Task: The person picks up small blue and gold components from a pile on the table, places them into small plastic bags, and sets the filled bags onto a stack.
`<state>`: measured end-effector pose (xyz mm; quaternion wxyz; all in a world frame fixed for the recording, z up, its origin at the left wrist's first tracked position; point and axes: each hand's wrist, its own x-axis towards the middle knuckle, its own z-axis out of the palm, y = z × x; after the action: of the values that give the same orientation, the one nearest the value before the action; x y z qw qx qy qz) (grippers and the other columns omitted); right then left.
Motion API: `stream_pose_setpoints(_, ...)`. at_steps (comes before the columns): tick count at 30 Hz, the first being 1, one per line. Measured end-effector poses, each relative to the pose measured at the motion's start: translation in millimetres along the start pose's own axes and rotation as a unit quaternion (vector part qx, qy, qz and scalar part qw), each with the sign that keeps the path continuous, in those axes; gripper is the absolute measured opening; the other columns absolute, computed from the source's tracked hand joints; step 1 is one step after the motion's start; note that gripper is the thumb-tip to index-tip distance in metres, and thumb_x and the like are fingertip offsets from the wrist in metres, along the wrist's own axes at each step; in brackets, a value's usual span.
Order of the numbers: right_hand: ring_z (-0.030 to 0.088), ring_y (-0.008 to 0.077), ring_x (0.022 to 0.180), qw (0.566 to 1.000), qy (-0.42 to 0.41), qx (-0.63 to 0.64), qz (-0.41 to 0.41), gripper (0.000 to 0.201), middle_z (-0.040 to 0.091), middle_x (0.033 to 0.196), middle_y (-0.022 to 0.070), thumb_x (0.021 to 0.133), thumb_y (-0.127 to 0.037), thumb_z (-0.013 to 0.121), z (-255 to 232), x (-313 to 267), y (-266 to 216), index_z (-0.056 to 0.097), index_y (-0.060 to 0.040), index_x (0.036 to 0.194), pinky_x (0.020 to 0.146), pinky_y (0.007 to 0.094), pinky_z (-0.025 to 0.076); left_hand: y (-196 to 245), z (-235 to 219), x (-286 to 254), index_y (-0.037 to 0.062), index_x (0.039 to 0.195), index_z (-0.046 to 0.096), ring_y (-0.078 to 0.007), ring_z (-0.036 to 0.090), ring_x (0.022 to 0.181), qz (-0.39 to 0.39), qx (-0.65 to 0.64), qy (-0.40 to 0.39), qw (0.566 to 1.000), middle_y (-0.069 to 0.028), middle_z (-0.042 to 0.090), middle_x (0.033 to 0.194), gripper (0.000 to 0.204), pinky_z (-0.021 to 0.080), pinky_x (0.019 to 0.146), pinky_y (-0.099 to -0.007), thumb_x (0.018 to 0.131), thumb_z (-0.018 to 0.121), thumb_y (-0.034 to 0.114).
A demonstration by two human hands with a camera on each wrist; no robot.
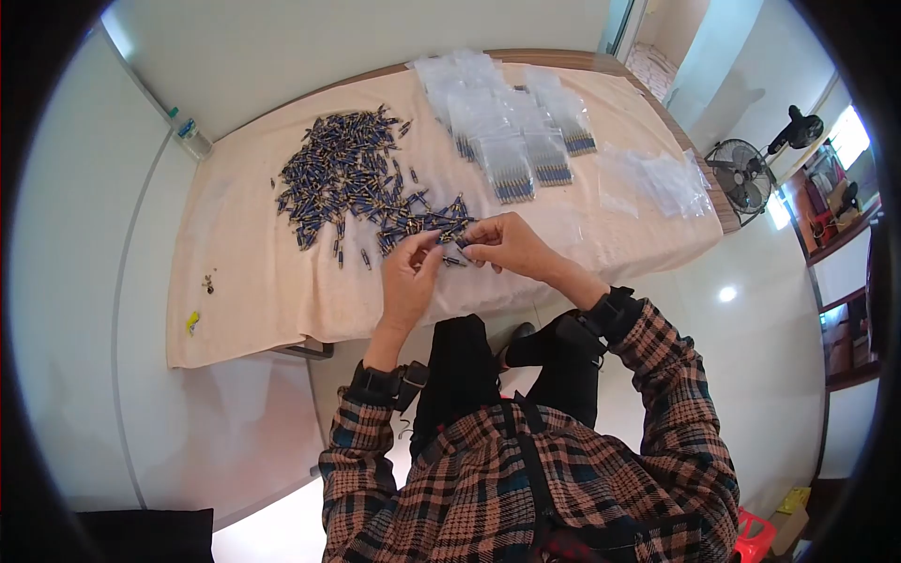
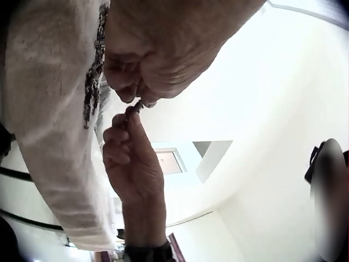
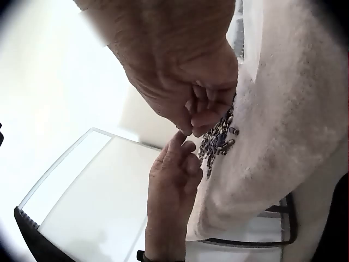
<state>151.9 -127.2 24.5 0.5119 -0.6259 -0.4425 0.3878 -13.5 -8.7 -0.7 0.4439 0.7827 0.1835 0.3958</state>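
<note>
Close in front of the body, over the near edge of a big pile of small blue-and-brass cylindrical pieces (image 1: 343,169), the two hands meet at their fingertips. The left hand (image 1: 410,272) pinches one end of a small dark cylindrical piece (image 2: 136,107) between thumb and fingers. From the other side the right hand (image 1: 514,246) pinches the same piece, its remaining fingers curled in. In the right wrist view the fingertips hide the piece. More loose pieces (image 3: 217,139) lie on the peach towel (image 1: 244,281) just beyond the hands.
Clear plastic bags holding rows of the pieces (image 1: 514,186) lie at the back, with other clear bags (image 1: 657,180) to the right. A bottle (image 1: 190,134) stands at the back left corner. A small yellow item (image 1: 192,323) lies front left. A fan (image 1: 741,174) stands beyond the table's right end.
</note>
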Motion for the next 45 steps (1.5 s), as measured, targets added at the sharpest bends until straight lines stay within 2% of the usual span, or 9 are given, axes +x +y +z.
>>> stream_pose_setpoints(3, 0.059, 0.0075, 0.058, 0.999, -0.01, 0.044, 0.005, 0.018, 0.065, 0.07, 0.0049, 0.081, -0.011, 0.068, 7.1, -2.8, 1.3, 0.065, 0.0052, 0.09, 0.046, 0.0223, 0.045, 13.5, 3.2, -4.7, -0.0002, 0.103, 0.063, -0.0067, 0.053, 0.06, -0.205, -0.244, -0.107, 0.942, -0.0008, 0.061, 0.075, 0.018, 0.042, 0.051, -0.0218, 0.088, 0.063, 0.008)
stream_pose_setpoints(7, 0.061, 0.0093, 0.059, 0.997, 0.017, 0.074, 0.011, 0.017, 0.065, 0.07, 0.0058, 0.082, -0.009, 0.068, 13.4, -8.2, -2.5, 0.065, 0.0055, 0.09, 0.049, 0.0229, 0.048, 17.0, 8.3, -9.6, -0.0007, 0.101, 0.063, -0.0071, 0.053, 0.057, -0.235, -0.284, -0.099, 0.924, -0.0013, 0.064, 0.078, 0.017, 0.04, 0.049, -0.0184, 0.089, 0.064, 0.011)
stream_pose_setpoints(10, 0.061, 0.0099, 0.059, 0.996, 0.051, 0.068, 0.011, 0.016, 0.066, 0.07, 0.0069, 0.082, -0.008, 0.068, 18.4, -14.2, -6.8, 0.065, 0.006, 0.089, 0.05, 0.0235, 0.049, 12.8, 15.8, -9.6, -0.0009, 0.101, 0.062, -0.0093, 0.058, 0.059, -0.229, -0.315, -0.066, 0.918, -0.0036, 0.064, 0.08, 0.016, 0.045, 0.049, -0.0197, 0.09, 0.062, 0.011)
stream_pose_setpoints(13, 0.062, 0.0104, 0.06, 0.991, 0.119, 0.034, -0.057, 0.014, 0.066, 0.071, 0.0078, 0.082, -0.008, 0.067, 23.5, -19.1, -11.2, 0.066, 0.0056, 0.087, 0.053, 0.024, 0.051, 12.3, 18.7, -9.5, -0.0014, 0.1, 0.061, -0.0122, 0.063, 0.064, -0.228, -0.349, -0.039, 0.908, -0.0059, 0.065, 0.082, 0.015, 0.05, 0.052, -0.022, 0.092, 0.059, 0.01)
stream_pose_setpoints(19, 0.062, 0.0109, 0.061, 0.987, 0.109, -0.085, -0.081, 0.011, 0.066, 0.074, 0.0078, 0.082, -0.006, 0.067, 9.0, -22.7, -20.0, 0.066, 0.0039, 0.086, 0.053, 0.0239, 0.053, 17.9, 12.4, -2.6, -0.0007, 0.1, 0.058, -0.0207, 0.069, 0.08, -0.228, -0.383, -0.059, 0.893, -0.0091, 0.066, 0.085, 0.012, 0.06, 0.07, -0.0323, 0.094, 0.054, 0.009)
stream_pose_setpoints(21, 0.062, 0.0097, 0.065, 0.981, 0.092, -0.135, -0.109, 0.011, 0.066, 0.079, 0.0066, 0.083, -0.005, 0.066, 6.7, -23.0, -20.1, 0.067, 0.0021, 0.09, 0.053, 0.0236, 0.054, 14.1, 13.7, -1.8, -0.0023, 0.101, 0.058, -0.0202, 0.069, 0.079, -0.224, -0.365, -0.073, 0.901, -0.0098, 0.066, 0.086, 0.013, 0.06, 0.069, -0.0318, 0.094, 0.054, 0.008)
stream_pose_setpoints(27, 0.062, 0.0106, 0.067, 0.993, 0.044, -0.1, -0.044, 0.014, 0.065, 0.08, 0.0093, 0.082, -0.003, 0.066, 5.2, -25.2, -26.8, 0.066, 0.0055, 0.092, 0.055, 0.0245, 0.055, 18.6, 12.2, -2.1, -0.0068, 0.101, 0.06, -0.0192, 0.069, 0.075, -0.221, -0.289, -0.16, 0.918, -0.0118, 0.066, 0.089, 0.014, 0.06, 0.068, -0.0303, 0.092, 0.054, 0.002)
stream_pose_setpoints(41, 0.065, 0.0116, 0.069, 0.988, 0.042, 0.147, 0.024, 0.016, 0.067, 0.079, 0.0082, 0.082, -0.006, 0.07, 7.0, -25.2, -17.8, 0.066, 0.006, 0.091, 0.06, 0.0239, 0.056, 30.0, 6.1, -3.3, -0.007, 0.102, 0.061, -0.019, 0.069, 0.076, -0.229, -0.294, -0.169, 0.912, -0.0139, 0.067, 0.088, 0.015, 0.06, 0.066, -0.0302, 0.089, 0.057, 0.0)
stream_pose_setpoints(45, 0.064, 0.0107, 0.067, 0.998, 0.01, 0.051, -0.026, 0.013, 0.067, 0.079, 0.0073, 0.083, -0.007, 0.069, 1.1, -17.8, -19.7, 0.067, 0.004, 0.091, 0.056, 0.023, 0.054, 28.9, 6.5, -3.7, -0.0063, 0.108, 0.058, -0.0186, 0.068, 0.076, -0.216, -0.292, -0.147, 0.92, -0.0142, 0.067, 0.091, 0.02, 0.059, 0.064, -0.029, 0.09, 0.057, 0.002)
